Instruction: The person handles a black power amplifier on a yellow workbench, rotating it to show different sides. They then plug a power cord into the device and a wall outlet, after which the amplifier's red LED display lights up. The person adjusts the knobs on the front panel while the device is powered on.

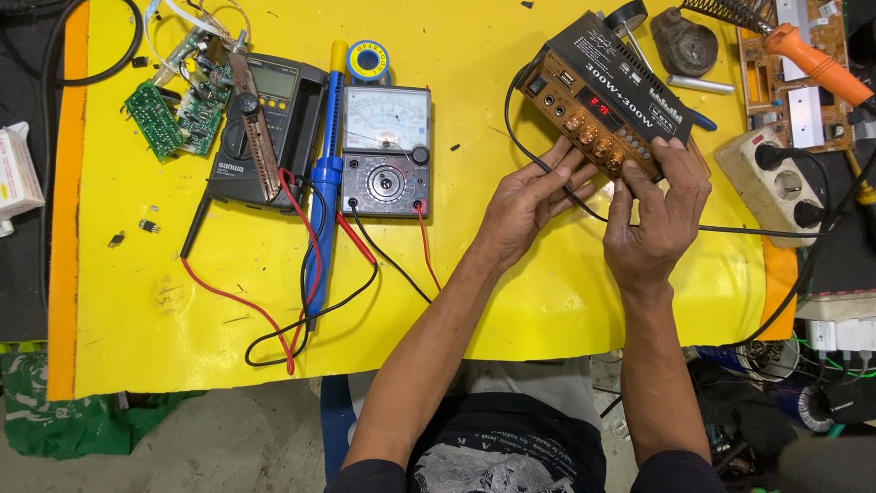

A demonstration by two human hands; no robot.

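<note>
Seemingly to steady it while the controls were worked, both bare hands met at the front panel of a small black-and-gold amplifier (607, 100), which sat tilted at the far right of the yellow work mat (456, 301). The left hand (529, 205) had its fingers spread against the row of gold knobs, gripping nothing fully; the right hand (662, 215) curled around the panel's near corner, thumb pressed to the face. One black cable (547, 164) ran from the unit's side beneath the wrists. Two meters lay to the left within reach, one analogue meter (386, 151) and one dark digital meter (274, 128), with red and black leads trailing. One blue desoldering pump (327, 173), two green circuit boards (173, 114) and one orange-handled soldering iron (812, 59) rested around them.
</note>
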